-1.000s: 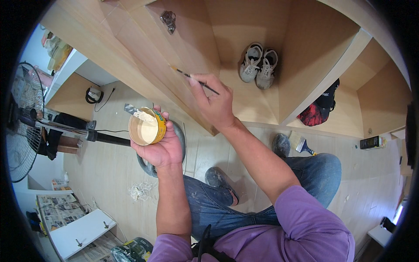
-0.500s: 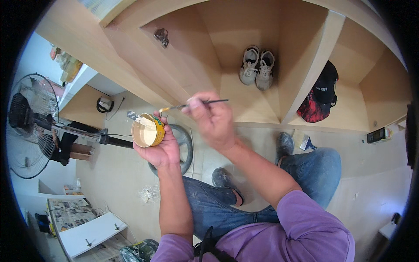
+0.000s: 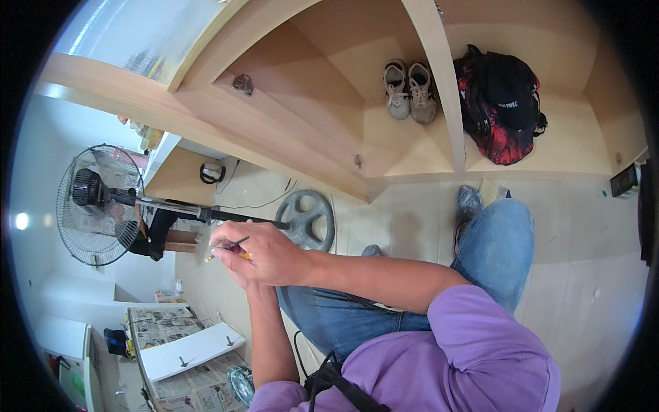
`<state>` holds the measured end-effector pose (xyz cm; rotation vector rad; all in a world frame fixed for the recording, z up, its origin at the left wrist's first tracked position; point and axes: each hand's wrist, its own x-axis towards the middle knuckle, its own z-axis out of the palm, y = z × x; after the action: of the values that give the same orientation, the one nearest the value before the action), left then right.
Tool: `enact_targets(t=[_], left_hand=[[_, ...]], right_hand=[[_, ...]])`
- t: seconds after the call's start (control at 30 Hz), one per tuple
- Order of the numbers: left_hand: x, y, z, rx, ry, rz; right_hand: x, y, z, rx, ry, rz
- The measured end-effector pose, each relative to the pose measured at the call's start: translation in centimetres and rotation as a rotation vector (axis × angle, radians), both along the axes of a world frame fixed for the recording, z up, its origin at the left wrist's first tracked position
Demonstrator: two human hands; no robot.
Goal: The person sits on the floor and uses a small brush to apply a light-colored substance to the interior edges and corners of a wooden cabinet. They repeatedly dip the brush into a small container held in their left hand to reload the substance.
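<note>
My right hand (image 3: 274, 255) pinches a thin dark-handled paintbrush (image 3: 236, 244), its pale tip pointing down to the left. Right behind it, my left hand (image 3: 239, 279) is largely covered, and only part of the palm edge and wrist shows. A sliver of a yellow tin (image 3: 246, 255) peeks out between the two hands. The rest of the tin is hidden, so its contents cannot be seen. Both hands are close together in front of the fan's pole, left of my knees.
A light wooden cabinet (image 3: 309, 161) spans the far side, holding white sneakers (image 3: 410, 93) and a red-black backpack (image 3: 504, 147) with a black cap (image 3: 511, 93). A standing fan (image 3: 99, 196) with a round base (image 3: 305, 221) is at left. A white panel (image 3: 192, 351) lies on newspaper (image 3: 161, 323).
My right hand has come down and left, over my left hand, with the brush, covering the tin. The view has shifted, so the fan and cabinet appear further right.
</note>
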<state>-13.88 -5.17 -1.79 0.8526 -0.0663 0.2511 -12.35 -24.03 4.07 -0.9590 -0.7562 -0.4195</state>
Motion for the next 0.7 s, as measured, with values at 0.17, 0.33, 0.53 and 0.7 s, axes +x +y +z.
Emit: enact_targets(t=[0.17, 0.33, 0.53, 0.7], left_hand=[[-3.6, -0.7, 0.1, -0.083, -0.003, 0.005], [-4.2, -2.5, 0.6, -0.178, -0.051, -0.103], [-2.4, -3.5, 0.3, -0.216, -0.050, -0.089], [1.2, -6.6, 1.7, -0.202, 0.127, 0.075]], right_hand=[[-1.2, -0.6, 1.8, 0.082, -0.023, 0.025], [-0.8, -0.5, 1.9, 0.060, -0.047, 0.016], [0.7, -1.3, 0.8, -0.071, 0.032, 0.082], [4.5, -3.2, -0.4, -0.110, 0.121, 0.032]])
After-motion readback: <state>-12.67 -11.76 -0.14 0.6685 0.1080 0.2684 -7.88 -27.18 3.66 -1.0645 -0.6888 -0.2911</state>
